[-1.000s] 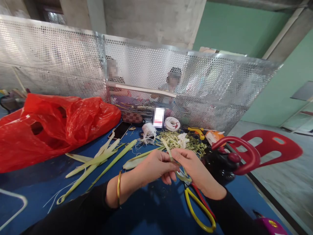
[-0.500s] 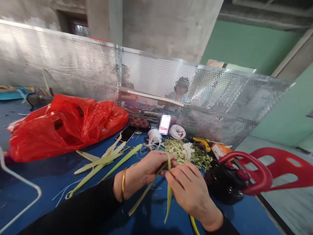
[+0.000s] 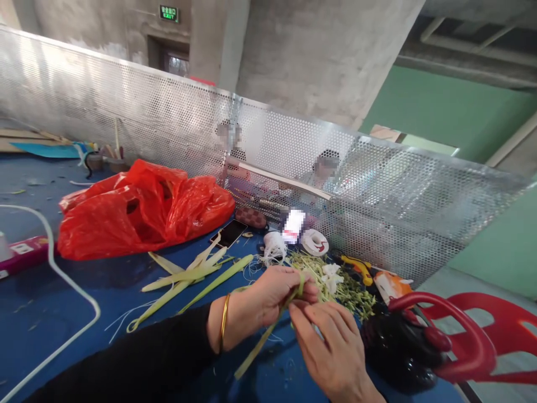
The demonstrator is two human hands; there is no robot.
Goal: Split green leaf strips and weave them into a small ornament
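Observation:
My left hand point(image 3: 268, 294), with a gold bangle at the wrist, is closed on a green leaf strip point(image 3: 257, 352) whose long end hangs toward the blue table point(image 3: 180, 358). A loop of the strip shows at the fingertips. My right hand point(image 3: 333, 344) is just below and right of it, fingers bent close to the strip; what its fingertips pinch is hidden. Pale green leaves point(image 3: 180, 277) lie to the left of my hands. Behind my hands is a pile of small green sprigs point(image 3: 352, 294) with white petals point(image 3: 331, 277).
A red plastic bag point(image 3: 142, 215) lies at the left, near a white cable point(image 3: 75, 285). A black pot with a red handle point(image 3: 403, 347) stands close right. Tape roll point(image 3: 315, 242), thread and phones sit behind; people are beyond the perforated screen point(image 3: 289, 134).
The view has shifted, so things appear farther right and lower. The strip's end that hung straight down between my hands no longer shows there; the strip now loops at my left fingertips.

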